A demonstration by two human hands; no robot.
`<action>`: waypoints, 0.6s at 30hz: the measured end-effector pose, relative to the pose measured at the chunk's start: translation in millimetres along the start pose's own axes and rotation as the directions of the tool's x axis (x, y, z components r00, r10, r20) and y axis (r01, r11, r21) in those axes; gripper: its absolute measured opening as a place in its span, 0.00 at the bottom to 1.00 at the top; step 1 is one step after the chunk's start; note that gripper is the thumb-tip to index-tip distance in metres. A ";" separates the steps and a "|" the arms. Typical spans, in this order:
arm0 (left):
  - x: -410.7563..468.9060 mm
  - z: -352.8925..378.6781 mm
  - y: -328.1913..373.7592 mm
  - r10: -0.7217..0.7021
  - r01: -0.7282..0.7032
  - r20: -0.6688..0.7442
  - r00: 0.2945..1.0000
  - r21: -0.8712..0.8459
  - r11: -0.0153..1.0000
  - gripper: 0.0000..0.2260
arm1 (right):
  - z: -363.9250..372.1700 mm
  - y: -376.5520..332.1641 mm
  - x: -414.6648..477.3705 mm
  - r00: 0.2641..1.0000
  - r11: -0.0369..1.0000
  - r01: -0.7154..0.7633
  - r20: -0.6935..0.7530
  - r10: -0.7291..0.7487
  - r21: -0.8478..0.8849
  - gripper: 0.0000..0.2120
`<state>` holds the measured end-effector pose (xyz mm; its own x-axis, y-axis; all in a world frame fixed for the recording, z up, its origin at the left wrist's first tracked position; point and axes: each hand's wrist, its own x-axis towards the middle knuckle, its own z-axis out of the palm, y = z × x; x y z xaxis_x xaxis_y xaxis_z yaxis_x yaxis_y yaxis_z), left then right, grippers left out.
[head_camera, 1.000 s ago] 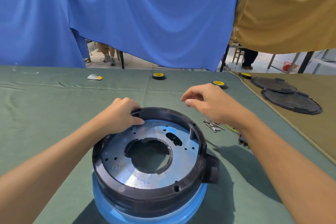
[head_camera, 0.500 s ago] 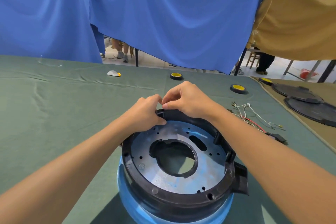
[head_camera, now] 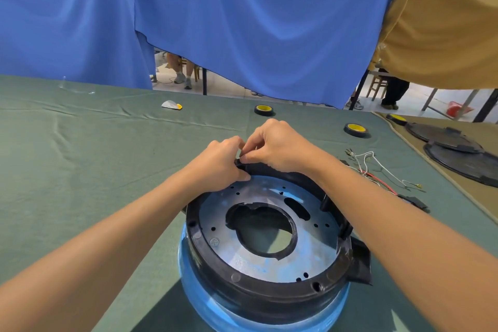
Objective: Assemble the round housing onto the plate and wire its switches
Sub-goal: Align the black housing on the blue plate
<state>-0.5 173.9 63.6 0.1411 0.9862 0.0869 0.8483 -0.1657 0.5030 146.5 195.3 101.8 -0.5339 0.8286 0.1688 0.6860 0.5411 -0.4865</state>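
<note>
Far left on the green-clothed bench (head_camera: 80, 156), a white and yellow scrap (head_camera: 171, 104), well apart from the rest; next, left hand (head_camera: 221, 163) at the far rim of the black round housing (head_camera: 258, 291), fingers curled over the outer edge, thumb pressed on the inner edge, gripping it; housing low and centre atop a blue-wrapped drum (head_camera: 242, 315), ringed around the silver plate (head_camera: 310, 253) with its big middle opening; beyond, a yellow-cored tape roll (head_camera: 263, 110); right hand (head_camera: 280, 148) touching the left, fingers drawn together in a pinch on the same stretch of rim; farther right, a second tape roll (head_camera: 356, 129); loose white and red wires (head_camera: 373, 176) on the cloth near a small black part (head_camera: 412, 201); at the right edge, black round lids (head_camera: 463, 162) on tan cloth.
</note>
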 end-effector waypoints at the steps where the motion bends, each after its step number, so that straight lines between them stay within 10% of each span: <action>1: 0.1 0.0 -0.3 0.001 -0.001 0.002 1.000 -0.002 1.000 0.21 | -1.5 -0.7 0.9 1.000 1.000 -0.004 0.021 0.004 -0.011 0.05; 13: 1.2 -1.9 -3.7 -0.005 0.007 0.042 0.999 -0.048 0.999 0.22 | -15.4 -2.5 5.3 0.984 0.980 -0.168 0.080 0.160 0.106 0.03; 18: 0.3 -16.1 -10.3 -0.059 0.102 0.144 0.988 -0.309 0.945 0.20 | -38.7 12.9 -34.9 0.962 0.938 -0.244 0.061 0.266 -0.247 0.18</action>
<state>-17.5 175.9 72.4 0.1630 0.9843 -0.0677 0.6584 -0.0574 0.7505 193.1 179.0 122.9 -0.3614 0.9322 -0.0189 0.8954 0.3413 -0.2858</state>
